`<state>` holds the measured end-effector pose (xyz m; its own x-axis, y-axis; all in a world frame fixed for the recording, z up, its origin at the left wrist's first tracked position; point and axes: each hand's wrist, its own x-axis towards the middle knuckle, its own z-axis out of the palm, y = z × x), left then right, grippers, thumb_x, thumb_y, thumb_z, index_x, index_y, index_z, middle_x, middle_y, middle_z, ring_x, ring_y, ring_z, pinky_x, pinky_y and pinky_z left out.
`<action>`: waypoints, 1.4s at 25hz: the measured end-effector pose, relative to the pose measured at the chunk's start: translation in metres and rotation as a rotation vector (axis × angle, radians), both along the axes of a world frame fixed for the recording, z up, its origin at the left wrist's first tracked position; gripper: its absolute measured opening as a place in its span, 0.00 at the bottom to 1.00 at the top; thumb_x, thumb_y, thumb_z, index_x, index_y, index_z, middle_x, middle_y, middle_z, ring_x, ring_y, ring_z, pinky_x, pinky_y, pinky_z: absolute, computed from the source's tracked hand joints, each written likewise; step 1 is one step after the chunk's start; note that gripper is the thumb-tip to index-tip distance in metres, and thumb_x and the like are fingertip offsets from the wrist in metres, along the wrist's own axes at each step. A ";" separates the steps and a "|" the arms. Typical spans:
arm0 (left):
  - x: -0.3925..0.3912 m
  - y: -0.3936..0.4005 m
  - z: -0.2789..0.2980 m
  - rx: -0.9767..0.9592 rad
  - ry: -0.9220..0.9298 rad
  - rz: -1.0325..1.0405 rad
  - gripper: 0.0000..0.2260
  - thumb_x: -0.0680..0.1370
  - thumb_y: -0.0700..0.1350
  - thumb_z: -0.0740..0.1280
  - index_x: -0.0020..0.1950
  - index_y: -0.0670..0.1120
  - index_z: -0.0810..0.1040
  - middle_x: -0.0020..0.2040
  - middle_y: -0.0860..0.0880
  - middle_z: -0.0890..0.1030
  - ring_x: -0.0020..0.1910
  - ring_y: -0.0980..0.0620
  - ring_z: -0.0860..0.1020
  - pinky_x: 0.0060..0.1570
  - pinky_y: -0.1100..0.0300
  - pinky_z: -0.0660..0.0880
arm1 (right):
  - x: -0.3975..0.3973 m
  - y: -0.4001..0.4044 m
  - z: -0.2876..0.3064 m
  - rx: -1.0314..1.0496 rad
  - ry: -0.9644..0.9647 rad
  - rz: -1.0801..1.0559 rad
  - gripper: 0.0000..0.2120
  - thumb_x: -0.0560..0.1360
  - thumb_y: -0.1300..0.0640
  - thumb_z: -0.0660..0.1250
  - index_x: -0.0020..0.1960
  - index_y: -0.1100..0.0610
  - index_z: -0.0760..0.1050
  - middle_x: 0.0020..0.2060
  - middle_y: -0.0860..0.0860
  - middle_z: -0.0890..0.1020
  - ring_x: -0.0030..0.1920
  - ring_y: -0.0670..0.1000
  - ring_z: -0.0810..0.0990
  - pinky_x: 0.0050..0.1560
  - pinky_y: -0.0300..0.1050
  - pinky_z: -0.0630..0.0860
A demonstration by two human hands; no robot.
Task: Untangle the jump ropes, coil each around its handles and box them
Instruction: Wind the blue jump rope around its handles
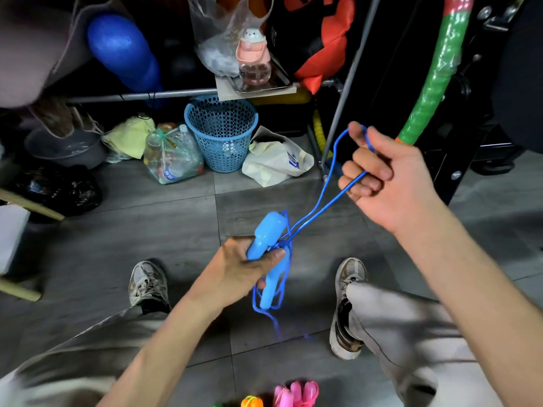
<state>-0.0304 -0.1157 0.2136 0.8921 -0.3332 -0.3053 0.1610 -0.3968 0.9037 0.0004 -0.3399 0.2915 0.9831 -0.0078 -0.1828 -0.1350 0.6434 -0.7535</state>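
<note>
The left hand (pixel 245 264) grips both light-blue handles (pixel 266 240) together, fingers clamped, above the grey floor tiles (pixel 164 218). The thin blue rope (pixel 324 186) is wound around them; the right hand (pixel 382 174) pinches its raised loop.

Dim indoor light, wide-angle edge bending, slight motion blur.

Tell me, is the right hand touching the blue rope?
Touching. The head view shows the blue rope looped over the curled fingers of the right hand.
</note>
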 end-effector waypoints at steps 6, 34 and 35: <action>0.011 0.016 0.017 -0.354 0.153 0.376 0.07 0.78 0.46 0.67 0.47 0.44 0.84 0.38 0.49 0.83 0.20 0.55 0.66 0.20 0.68 0.58 | 0.011 -0.034 -0.008 -0.784 0.217 -0.138 0.12 0.81 0.55 0.58 0.47 0.57 0.79 0.15 0.46 0.58 0.25 0.49 0.58 0.24 0.36 0.56; 0.012 0.037 0.023 -0.522 0.047 0.272 0.09 0.73 0.45 0.67 0.48 0.42 0.81 0.41 0.45 0.84 0.39 0.51 0.82 0.41 0.61 0.78 | -0.023 0.085 -0.035 -0.528 -0.088 1.093 0.02 0.79 0.59 0.62 0.47 0.57 0.72 0.38 0.54 0.83 0.30 0.50 0.78 0.32 0.43 0.74; 0.008 0.032 0.022 -0.539 0.149 0.259 0.09 0.71 0.44 0.66 0.47 0.41 0.81 0.39 0.45 0.84 0.37 0.51 0.82 0.41 0.59 0.78 | -0.022 0.084 -0.028 -0.418 -0.046 0.949 0.02 0.78 0.60 0.62 0.47 0.57 0.70 0.34 0.55 0.81 0.26 0.49 0.76 0.28 0.41 0.73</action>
